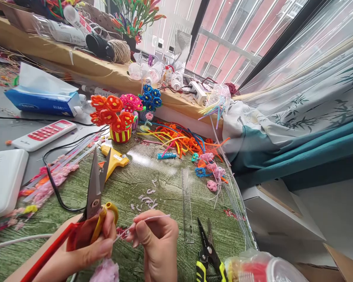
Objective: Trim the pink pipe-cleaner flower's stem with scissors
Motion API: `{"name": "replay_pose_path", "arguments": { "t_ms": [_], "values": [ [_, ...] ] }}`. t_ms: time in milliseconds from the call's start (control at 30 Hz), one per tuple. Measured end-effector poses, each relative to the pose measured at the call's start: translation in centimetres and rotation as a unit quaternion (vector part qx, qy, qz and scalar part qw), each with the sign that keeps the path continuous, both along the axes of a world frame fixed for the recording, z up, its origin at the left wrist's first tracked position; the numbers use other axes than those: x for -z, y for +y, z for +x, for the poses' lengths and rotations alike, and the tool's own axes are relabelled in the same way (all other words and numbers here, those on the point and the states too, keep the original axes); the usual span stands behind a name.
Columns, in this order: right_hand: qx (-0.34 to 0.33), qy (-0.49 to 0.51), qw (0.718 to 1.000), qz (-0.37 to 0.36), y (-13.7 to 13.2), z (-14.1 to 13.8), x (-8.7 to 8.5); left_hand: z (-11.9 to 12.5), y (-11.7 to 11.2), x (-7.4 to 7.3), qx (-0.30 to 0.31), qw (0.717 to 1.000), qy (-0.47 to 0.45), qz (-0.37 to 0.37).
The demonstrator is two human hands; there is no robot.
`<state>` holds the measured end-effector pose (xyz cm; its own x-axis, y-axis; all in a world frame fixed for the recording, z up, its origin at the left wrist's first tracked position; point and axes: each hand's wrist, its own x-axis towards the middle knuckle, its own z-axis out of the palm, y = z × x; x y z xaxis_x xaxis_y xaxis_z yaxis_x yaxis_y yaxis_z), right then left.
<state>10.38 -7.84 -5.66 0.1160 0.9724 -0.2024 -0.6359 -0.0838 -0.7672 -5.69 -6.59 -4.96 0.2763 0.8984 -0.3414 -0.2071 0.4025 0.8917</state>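
Pinched between thumb and forefinger, a thin pink wire (153, 217) sits in the right hand's (159, 246) grip low over the counter (164, 184), while the left hand (90, 246) closes on scissors (95, 192), blades spread and pointing up. Just right lie a ruler (187, 207) and pliers (207, 250). Farther back, a striped pot (120, 135) holds orange flowers (110, 111), beside loose stems (179, 141).

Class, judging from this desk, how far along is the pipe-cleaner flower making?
Done: an orange flower pot and blue flowers stand finished. In hand: the left hand holds scissors, blades open, while the right hand pinches a thin pink stem. Left: a heap of uncut pipe cleaners.
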Motion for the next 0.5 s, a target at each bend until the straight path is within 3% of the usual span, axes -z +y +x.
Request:
{"name": "replay_pose_path", "arguments": {
  "t_ms": [67,167,300,400,433,500],
  "values": [
    [0.018,-0.006,1.0,0.01,0.0,-0.1,0.3,0.6,-0.3,-0.1,-0.037,0.999,0.04,-0.002],
    [0.061,-0.02,0.997,0.052,-0.1,-0.3,0.9,0.3,-0.7,0.5,-0.071,0.977,0.187,0.072],
    [0.099,-0.053,0.989,0.098,-0.5,-0.6,1.7,-2.9,-1.6,3.9,-0.16,0.915,0.327,0.172],
    [0.13,-0.12,0.976,0.125,-0.6,-0.8,2.1,-5.4,-2.6,6.6,-0.115,0.832,0.446,0.309],
    [0.144,-0.141,0.97,0.139,-0.6,-0.9,2.1,-5.8,-2.9,7.2,-0.087,0.791,0.495,0.348],
    [0.172,-0.166,0.957,0.165,-0.4,-0.9,1.9,-5.8,-3.3,7.3,-0.054,0.741,0.539,0.398]
  ]
}}
